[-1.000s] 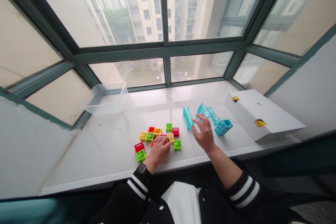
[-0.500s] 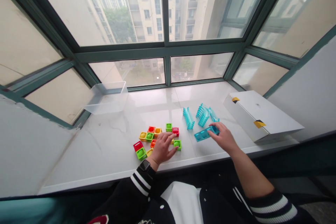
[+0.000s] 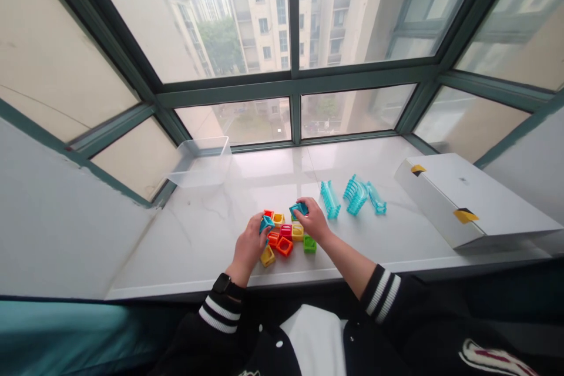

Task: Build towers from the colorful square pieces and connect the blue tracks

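Both hands hover over a cluster of small coloured blocks on the white sill. My left hand is closed on a blue block at the cluster's left side. In my right hand, thumb and fingers grip another blue block at the far right side. Between and below them lie a crimson block, a yellow block and an orange-red block. A green block sits at the right edge, and another yellow block is near my left fingers. My hands hide some blocks.
Translucent turquoise track-like pieces stand right of the blocks: a straight one, a curved one and a slimmer one. A clear plastic bin is at the back left. A white box stands at the right, below the windows.
The row of blue blocks has left the right side; blue blocks are now in both hands over the cluster. My right hand has moved left, and the view has shifted slightly.
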Available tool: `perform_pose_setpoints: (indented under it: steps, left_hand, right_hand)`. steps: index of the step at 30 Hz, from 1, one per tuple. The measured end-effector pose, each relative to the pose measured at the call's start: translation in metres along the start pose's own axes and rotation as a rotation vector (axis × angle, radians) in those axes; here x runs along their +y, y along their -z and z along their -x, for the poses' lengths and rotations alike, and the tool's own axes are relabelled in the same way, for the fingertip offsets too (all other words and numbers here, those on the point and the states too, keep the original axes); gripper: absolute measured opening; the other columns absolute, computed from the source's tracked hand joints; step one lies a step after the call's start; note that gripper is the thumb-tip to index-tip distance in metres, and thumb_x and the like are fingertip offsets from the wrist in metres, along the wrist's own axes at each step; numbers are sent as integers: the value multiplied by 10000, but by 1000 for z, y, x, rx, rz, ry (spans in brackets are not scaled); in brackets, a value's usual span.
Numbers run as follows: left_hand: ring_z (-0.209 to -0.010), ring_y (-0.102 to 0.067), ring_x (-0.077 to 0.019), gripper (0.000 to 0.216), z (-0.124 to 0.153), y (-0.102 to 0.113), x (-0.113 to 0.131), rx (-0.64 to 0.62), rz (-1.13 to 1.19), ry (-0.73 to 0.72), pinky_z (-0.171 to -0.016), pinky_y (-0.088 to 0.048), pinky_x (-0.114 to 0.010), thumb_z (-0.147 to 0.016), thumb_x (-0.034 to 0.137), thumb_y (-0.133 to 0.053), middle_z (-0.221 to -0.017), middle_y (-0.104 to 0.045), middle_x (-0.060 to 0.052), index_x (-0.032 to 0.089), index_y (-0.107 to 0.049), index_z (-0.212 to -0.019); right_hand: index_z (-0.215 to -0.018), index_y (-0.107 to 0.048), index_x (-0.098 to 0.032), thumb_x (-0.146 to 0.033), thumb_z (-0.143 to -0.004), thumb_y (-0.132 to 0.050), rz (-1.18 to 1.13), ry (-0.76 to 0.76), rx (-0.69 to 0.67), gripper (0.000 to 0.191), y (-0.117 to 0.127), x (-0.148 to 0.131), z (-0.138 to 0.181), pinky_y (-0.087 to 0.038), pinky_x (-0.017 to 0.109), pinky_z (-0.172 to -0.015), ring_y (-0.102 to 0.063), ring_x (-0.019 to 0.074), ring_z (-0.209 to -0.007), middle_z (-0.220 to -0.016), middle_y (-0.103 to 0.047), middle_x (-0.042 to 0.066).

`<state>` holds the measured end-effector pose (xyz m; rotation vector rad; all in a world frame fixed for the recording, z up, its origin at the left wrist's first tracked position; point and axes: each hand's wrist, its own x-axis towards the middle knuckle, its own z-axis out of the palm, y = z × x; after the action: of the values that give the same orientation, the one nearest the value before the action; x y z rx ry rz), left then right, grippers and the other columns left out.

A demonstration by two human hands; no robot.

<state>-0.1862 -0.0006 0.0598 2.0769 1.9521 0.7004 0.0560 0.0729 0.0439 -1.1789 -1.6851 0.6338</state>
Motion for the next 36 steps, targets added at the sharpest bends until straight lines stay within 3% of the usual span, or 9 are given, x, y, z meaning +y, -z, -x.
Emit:
perform_pose_setpoints:
  steps: [4, 7, 11, 16, 19, 25, 27, 32, 36]
  left_hand:
    - [-989, -745, -240, 495, 2, 8, 1, -108, -202, 119, -739, -576, -324, -1072, 452, -512, -1435, -582, -124, 304, -501, -1545]
    - [-959, -734, -237, 521, 4, 9, 3, -202, -304, 161, -726, -556, -324, -1056, 447, -537, -1409, -575, -126, 320, -500, -1560]
    - [-942, -725, -229, 449, 6, 10, 0, -233, -360, 153, -734, -546, -325, -1041, 437, -545, -1447, -556, -125, 319, -607, -1470]
    - [-884, -729, -250, 465, 1, 11, 2, -279, -375, 140, -696, -534, -332, -1063, 443, -476, -1268, -648, -126, 330, -586, -1500]
    - [-909, -735, -277, 413, -3, 12, 3, -322, -348, 138, -713, -541, -349, -1063, 446, -467, -1169, -707, -125, 308, -667, -1397]
    - [-902, -741, -267, 385, 3, 14, -6, -374, -405, 139, -721, -543, -339, -958, 394, -655, -1200, -694, -120, 299, -681, -1330]
    - [-887, -735, -255, 369, 4, 16, -8, -333, -389, 143, -713, -542, -333, -967, 416, -650, -1210, -681, -115, 287, -686, -1311]
    - [-1041, -696, -253, 330, -12, 2, 0, 39, -159, -52, -892, -564, -362, -1073, 415, -501, -1151, -693, -99, 242, -665, -1302]
    - [-1174, -654, -267, 343, -30, -24, 13, 45, -29, -249, -1041, -537, -433, -1038, 361, -578, -1258, -680, -123, 223, -652, -1344]
  right_hand:
    - [-1219, -599, -219, -291, -988, -587, 233, -59, -151, 243, -41, 10, -30, -513, 353, -990, -656, 238, -1128, -1244, -677, 104]
    - [-1226, -612, -209, -298, -1006, -593, 387, -91, -250, 238, -56, 16, -41, -482, 363, -991, -667, 252, -1099, -1221, -713, 111]
    - [-1254, -636, -213, -310, -1015, -601, 447, -62, -305, 260, -57, 20, -42, -407, 391, -1082, -636, 274, -1207, -1289, -722, 117]
    - [-1345, -632, -236, -367, -1059, -530, 542, -65, -407, 331, -60, 24, -45, -346, 467, -1142, -615, 306, -1280, -1391, -698, 145]
    - [-1310, -669, -214, -403, -1045, -548, 591, -97, -447, 347, -64, 27, -48, -351, 507, -1136, -608, 337, -1288, -1378, -694, 187]
    - [-1449, -610, -233, -402, -1033, -581, 574, -68, -448, 451, -54, 30, -43, -358, 471, -1158, -577, 320, -1334, -1476, -636, 158]
    - [-1475, -595, -238, -404, -1034, -584, 556, -44, -440, 471, -45, 30, -36, -358, 451, -1170, -564, 313, -1352, -1490, -625, 146]
    - [-1454, -621, -223, -412, -1047, -556, 501, -40, -321, 454, -25, 33, -5, -361, 488, -1189, -527, 333, -1392, -1489, -608, 165]
    - [-1448, -632, -233, -459, -1021, -598, 559, -80, -263, 484, -20, 39, 22, -286, 613, -1228, -459, 397, -1453, -1544, -552, 197]
